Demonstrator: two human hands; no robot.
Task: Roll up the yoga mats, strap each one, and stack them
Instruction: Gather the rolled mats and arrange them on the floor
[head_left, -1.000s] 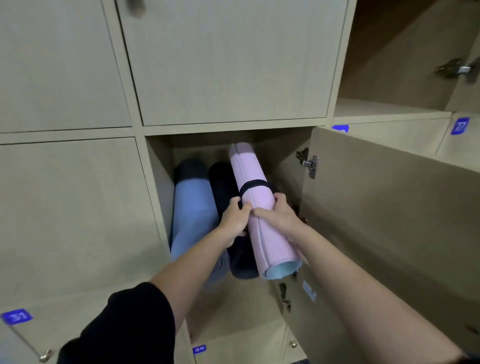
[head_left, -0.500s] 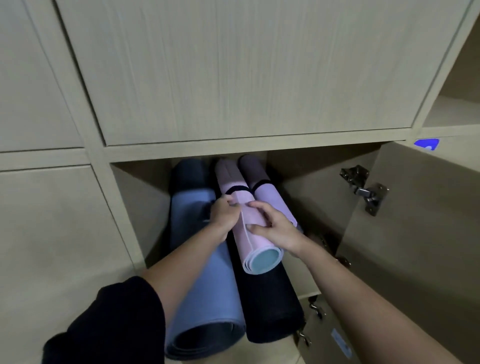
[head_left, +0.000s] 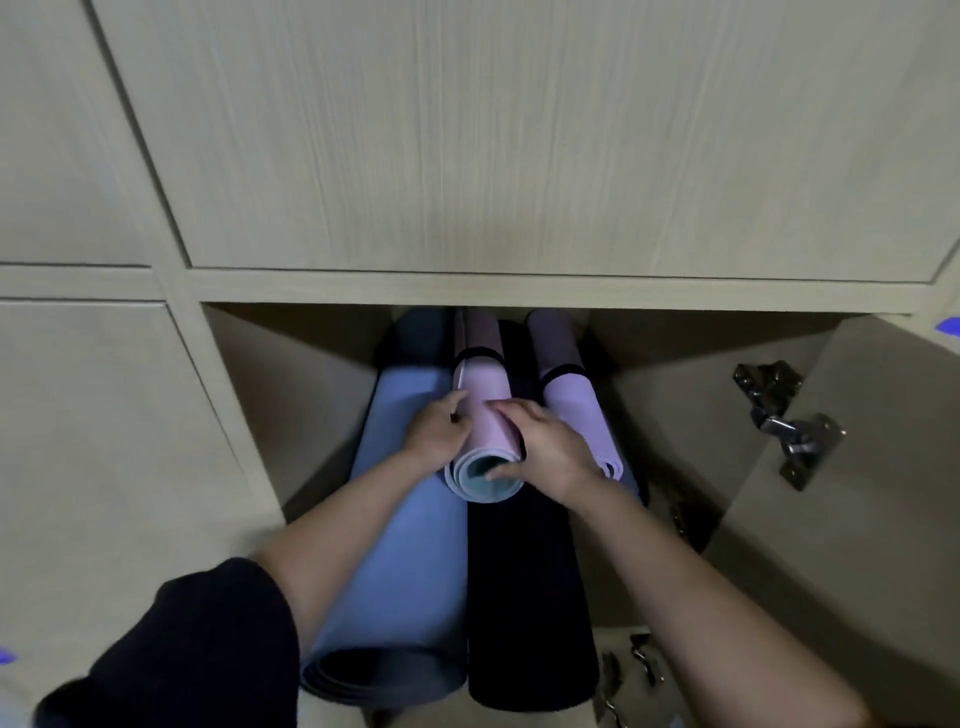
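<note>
A rolled pink yoga mat (head_left: 485, 395) with a black strap lies inside an open wooden locker, on top of a blue rolled mat (head_left: 405, 561) and a black rolled mat (head_left: 524, 587). My left hand (head_left: 439, 431) grips the pink roll's left side. My right hand (head_left: 545, 447) wraps its right side, thumb at the roll's open teal end. A second strapped pink mat (head_left: 569, 400) lies to the right, partly behind my right hand.
The locker door (head_left: 852, 519) stands open at the right with metal hinges (head_left: 789, 426). Shut locker doors (head_left: 519, 135) fill the wall above and to the left. The blue and black mats stick out past the locker's front edge.
The camera has come closer to the locker. The pink mat has slid further in on top of the blue and black rolls, and my right thumb now sits at its open end.
</note>
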